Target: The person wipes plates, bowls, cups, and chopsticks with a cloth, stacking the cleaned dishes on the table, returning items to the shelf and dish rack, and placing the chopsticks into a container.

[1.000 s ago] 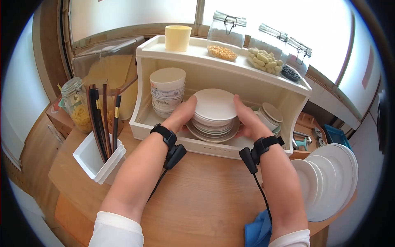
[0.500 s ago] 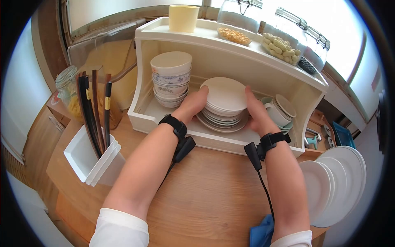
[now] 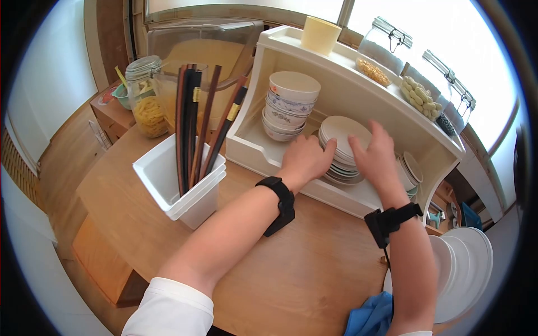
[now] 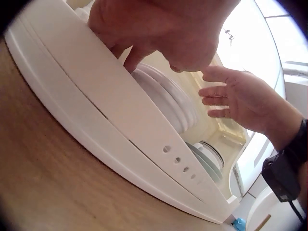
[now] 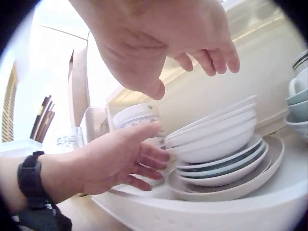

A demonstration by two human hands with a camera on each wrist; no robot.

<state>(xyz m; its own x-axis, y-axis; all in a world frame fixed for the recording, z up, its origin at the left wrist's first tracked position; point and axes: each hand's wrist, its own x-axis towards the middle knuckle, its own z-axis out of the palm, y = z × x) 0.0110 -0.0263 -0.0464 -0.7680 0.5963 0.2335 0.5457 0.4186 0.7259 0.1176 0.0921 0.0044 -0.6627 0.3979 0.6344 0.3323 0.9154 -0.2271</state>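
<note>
A stack of white plates and shallow dishes (image 3: 341,131) sits in the white shelf, with darker-edged plates lower down (image 5: 221,168). My left hand (image 3: 308,159) is at the stack's left front, fingers loosely bent and holding nothing. Over the stack's right side my right hand (image 3: 376,159) is raised, its fingers spread and nothing in its grasp. In the right wrist view a gap shows between that hand (image 5: 163,38) and the top dish. Left of the plates stands a pile of bowls (image 3: 291,106), some with a floral pattern.
Cups (image 3: 411,168) stand at the shelf's right end. The shelf's raised front lip (image 3: 263,158) faces the wooden table (image 3: 302,257). Chopsticks fill a white container (image 3: 196,204) at left; large white plates (image 3: 468,274) and a blue cloth (image 3: 370,316) are at right. Glass jars (image 3: 423,84) line the top.
Both hands have let go of the plate stack, the right rising off its edge and the left drawing back toward its front. The head view has swung left.
</note>
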